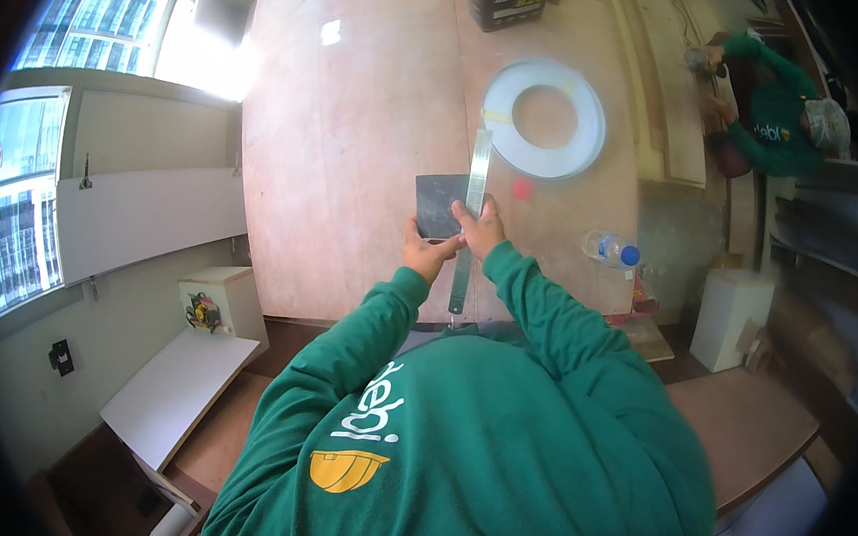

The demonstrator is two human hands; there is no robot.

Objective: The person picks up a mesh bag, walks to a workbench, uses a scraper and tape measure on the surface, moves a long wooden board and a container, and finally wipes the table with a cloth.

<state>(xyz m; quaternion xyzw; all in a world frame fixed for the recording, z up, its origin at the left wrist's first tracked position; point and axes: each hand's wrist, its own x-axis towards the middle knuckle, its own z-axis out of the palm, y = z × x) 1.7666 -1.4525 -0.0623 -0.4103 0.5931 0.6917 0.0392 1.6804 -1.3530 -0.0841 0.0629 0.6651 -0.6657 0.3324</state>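
Observation:
A steel ruler [480, 158] stands nearly in line with my body, its lower end close to the table's front edge. My right hand [485, 227] is closed round its middle, thumb on its face. My left hand [428, 253] grips the lower edge of a dark grey square piece [440, 203], a flat sheet or tile whose exact kind I cannot tell. The ruler crosses the right edge of this piece. Both hands nearly touch at the thumbs. Just past the ruler's far end lies a roll of white edge banding [587, 130] with a strip of yellowish tape on it.
Under my hands is a wide plywood worktable [348, 145]. A dark can [504, 2] is at its far side, a clear bottle with a blue cap [609, 249] at its right. Another person [791, 123] works at the far right. White panels [181, 390] stand at the left.

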